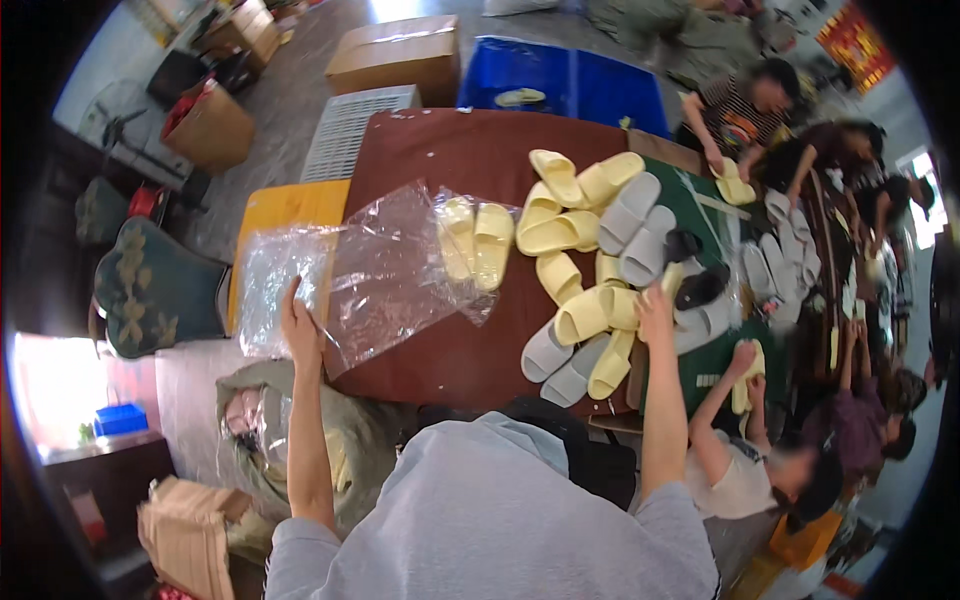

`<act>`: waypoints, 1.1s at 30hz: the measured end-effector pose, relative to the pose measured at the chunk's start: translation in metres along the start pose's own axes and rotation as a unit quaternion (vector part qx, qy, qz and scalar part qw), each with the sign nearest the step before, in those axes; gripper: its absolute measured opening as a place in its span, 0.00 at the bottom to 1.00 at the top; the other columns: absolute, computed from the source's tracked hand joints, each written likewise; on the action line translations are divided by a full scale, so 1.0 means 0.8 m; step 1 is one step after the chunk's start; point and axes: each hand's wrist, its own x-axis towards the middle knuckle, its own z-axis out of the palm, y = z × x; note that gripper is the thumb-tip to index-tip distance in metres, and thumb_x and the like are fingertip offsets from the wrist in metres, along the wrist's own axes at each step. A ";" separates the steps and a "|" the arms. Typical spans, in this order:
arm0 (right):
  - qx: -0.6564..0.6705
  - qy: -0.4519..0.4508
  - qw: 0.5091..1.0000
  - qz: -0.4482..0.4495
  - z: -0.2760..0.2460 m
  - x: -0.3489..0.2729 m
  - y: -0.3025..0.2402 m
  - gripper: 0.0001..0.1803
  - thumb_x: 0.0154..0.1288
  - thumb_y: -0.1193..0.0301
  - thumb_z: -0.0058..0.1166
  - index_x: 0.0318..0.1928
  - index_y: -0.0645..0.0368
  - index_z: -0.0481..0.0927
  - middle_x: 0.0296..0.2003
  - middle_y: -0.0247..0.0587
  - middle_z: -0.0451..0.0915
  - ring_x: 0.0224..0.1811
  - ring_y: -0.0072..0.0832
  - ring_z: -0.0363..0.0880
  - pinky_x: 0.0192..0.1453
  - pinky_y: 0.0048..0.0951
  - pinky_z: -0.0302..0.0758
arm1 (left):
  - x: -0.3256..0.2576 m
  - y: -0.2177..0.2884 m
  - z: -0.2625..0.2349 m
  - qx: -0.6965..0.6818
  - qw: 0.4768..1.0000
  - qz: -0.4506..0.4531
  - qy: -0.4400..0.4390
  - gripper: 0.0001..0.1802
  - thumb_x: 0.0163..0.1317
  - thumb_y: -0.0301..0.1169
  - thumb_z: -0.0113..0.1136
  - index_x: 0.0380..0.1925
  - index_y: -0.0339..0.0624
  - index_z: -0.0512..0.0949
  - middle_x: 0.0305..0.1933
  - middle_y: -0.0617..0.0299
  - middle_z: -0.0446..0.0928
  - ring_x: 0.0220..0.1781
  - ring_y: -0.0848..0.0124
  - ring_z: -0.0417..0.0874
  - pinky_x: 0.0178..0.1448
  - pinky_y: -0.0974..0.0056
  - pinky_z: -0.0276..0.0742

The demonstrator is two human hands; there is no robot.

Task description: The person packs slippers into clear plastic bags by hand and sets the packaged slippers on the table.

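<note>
My left hand [302,328] is at the table's left side, over a stack of clear plastic bags [268,290], its index finger stretched out. Beside it spreads a loose clear bag [385,285]; whether the hand touches it is hard to see. A pair of pale yellow slippers [492,245] lies in clear plastic mid-table. My right hand [656,315] is closed around a yellow slipper [673,280] at the right of a heap. That heap mixes yellow slippers [585,315], grey slippers [628,212] and black slippers [702,287].
The red-brown tabletop [395,150] adjoins a yellow stool [285,205] and a green table [665,190]. A blue bin [620,90] and cardboard box [393,55] stand beyond. Sacks [370,450] lie near my left side. Co-workers handle slippers at right, one close by [735,470].
</note>
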 end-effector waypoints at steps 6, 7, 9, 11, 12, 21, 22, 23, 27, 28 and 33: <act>-0.087 -0.087 0.967 0.222 0.080 -0.106 0.148 0.20 0.67 0.65 0.53 0.58 0.53 0.70 0.48 0.34 0.74 0.50 0.32 0.75 0.55 0.34 0.74 | 0.080 -0.088 -0.122 0.003 0.991 -0.024 0.134 0.33 0.59 0.26 0.59 0.65 0.43 0.63 0.44 0.60 0.75 0.23 0.79 0.67 0.27 0.71 0.66; -0.114 -0.085 0.960 0.241 0.085 -0.121 0.163 0.20 0.66 0.65 0.53 0.58 0.53 0.70 0.49 0.35 0.74 0.51 0.32 0.75 0.56 0.34 0.74 | 0.097 -0.115 -0.149 -0.005 0.988 0.007 0.154 0.35 0.57 0.25 0.60 0.66 0.42 0.61 0.53 0.57 0.73 0.24 0.77 0.69 0.29 0.70 0.68; -0.141 -0.048 0.951 0.271 0.094 -0.157 0.181 0.22 0.66 0.65 0.53 0.59 0.55 0.70 0.51 0.37 0.74 0.53 0.33 0.74 0.58 0.35 0.73 | 0.117 -0.139 -0.167 -0.002 0.985 -0.047 0.169 0.38 0.56 0.24 0.60 0.68 0.42 0.58 0.51 0.57 0.73 0.27 0.75 0.73 0.30 0.68 0.71; -0.158 -0.055 0.941 0.295 0.118 -0.177 0.193 0.22 0.66 0.65 0.52 0.59 0.57 0.69 0.53 0.38 0.73 0.55 0.34 0.73 0.58 0.36 0.73 | 0.140 -0.191 -0.215 -0.046 0.982 -0.068 0.168 0.42 0.55 0.23 0.60 0.69 0.44 0.54 0.49 0.56 0.73 0.28 0.73 0.75 0.31 0.68 0.73; -0.165 -0.054 0.941 0.290 0.127 -0.183 0.199 0.21 0.67 0.66 0.52 0.58 0.59 0.70 0.52 0.39 0.73 0.54 0.34 0.74 0.58 0.36 0.73 | 0.151 -0.216 -0.227 -0.065 0.976 -0.106 0.178 0.43 0.54 0.23 0.60 0.70 0.45 0.53 0.46 0.56 0.74 0.28 0.73 0.75 0.31 0.67 0.73; -0.226 -0.100 0.928 0.279 0.300 -0.159 0.254 0.19 0.68 0.67 0.50 0.58 0.54 0.72 0.53 0.40 0.74 0.56 0.34 0.74 0.61 0.34 0.71 | 0.194 -0.403 -0.334 -0.123 0.931 -0.277 0.205 0.50 0.53 0.18 0.59 0.72 0.54 0.44 0.23 0.66 0.70 0.21 0.75 0.72 0.25 0.71 0.72; -0.236 -0.101 0.927 0.273 0.318 -0.152 0.257 0.19 0.69 0.67 0.49 0.59 0.53 0.72 0.54 0.40 0.74 0.56 0.34 0.74 0.62 0.35 0.70 | 0.195 -0.412 -0.331 -0.115 0.927 -0.293 0.203 0.50 0.53 0.18 0.59 0.72 0.54 0.44 0.23 0.66 0.70 0.21 0.75 0.72 0.24 0.71 0.72; -0.223 -0.097 0.929 0.278 0.335 -0.140 0.267 0.19 0.69 0.67 0.49 0.59 0.52 0.71 0.54 0.40 0.73 0.57 0.34 0.73 0.62 0.35 0.70 | 0.192 -0.421 -0.337 -0.111 0.924 -0.311 0.194 0.50 0.53 0.18 0.59 0.72 0.54 0.44 0.23 0.66 0.71 0.22 0.75 0.73 0.25 0.72 0.72; -0.136 -0.090 0.940 0.300 0.371 -0.093 0.309 0.25 0.69 0.64 0.50 0.64 0.49 0.65 0.63 0.46 0.63 0.64 0.37 0.64 0.65 0.38 0.67 | 0.182 -0.422 -0.326 -0.110 0.911 -0.368 0.149 0.48 0.57 0.18 0.56 0.72 0.61 0.44 0.32 0.66 0.72 0.28 0.76 0.74 0.34 0.70 0.76; -0.136 -0.089 0.938 0.306 0.384 -0.087 0.322 0.25 0.69 0.64 0.50 0.64 0.49 0.65 0.63 0.46 0.63 0.64 0.37 0.64 0.65 0.38 0.67 | 0.177 -0.418 -0.327 -0.119 0.910 -0.368 0.149 0.47 0.58 0.19 0.55 0.72 0.61 0.44 0.32 0.66 0.72 0.29 0.75 0.74 0.35 0.69 0.75; 0.063 0.037 0.942 0.327 0.423 -0.034 0.374 0.39 0.67 0.51 0.51 0.71 0.47 0.49 0.71 0.54 0.42 0.73 0.47 0.45 0.70 0.48 0.55 | 0.120 -0.388 -0.364 0.009 0.928 -0.345 0.138 0.40 0.60 0.22 0.52 0.71 0.59 0.51 0.50 0.59 0.69 0.44 0.69 0.73 0.43 0.63 0.74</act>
